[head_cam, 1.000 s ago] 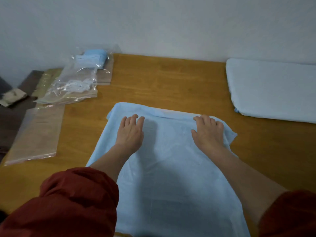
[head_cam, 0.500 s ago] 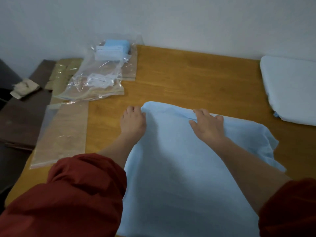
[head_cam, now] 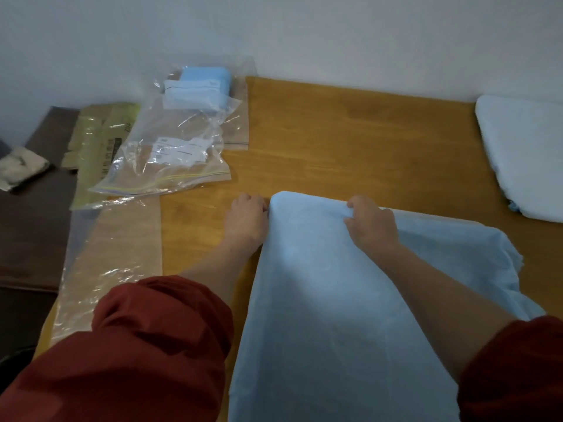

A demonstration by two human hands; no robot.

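A thin light-blue cloth sheet (head_cam: pixel 329 300) lies spread on the wooden table (head_cam: pixel 350 141), running from the middle toward the near edge. My left hand (head_cam: pixel 247 222) grips the sheet's far left corner with curled fingers. My right hand (head_cam: pixel 370 226) pinches the far edge of the sheet a little to the right, fingers curled round a fold of fabric. Red sleeves cover both forearms near the bottom of the view.
Clear zip bags (head_cam: pixel 170 150) lie at the table's back left, one holding a folded blue item (head_cam: pixel 202 82). A flat empty bag (head_cam: pixel 112 257) lies along the left edge. A folded pale-blue pile (head_cam: pixel 530 153) sits at the right. A dark side table (head_cam: pixel 27 226) stands left.
Both hands went from pressing flat on the sheet to gripping its far edge. The left hand slid to the left corner, and the view has shifted left.
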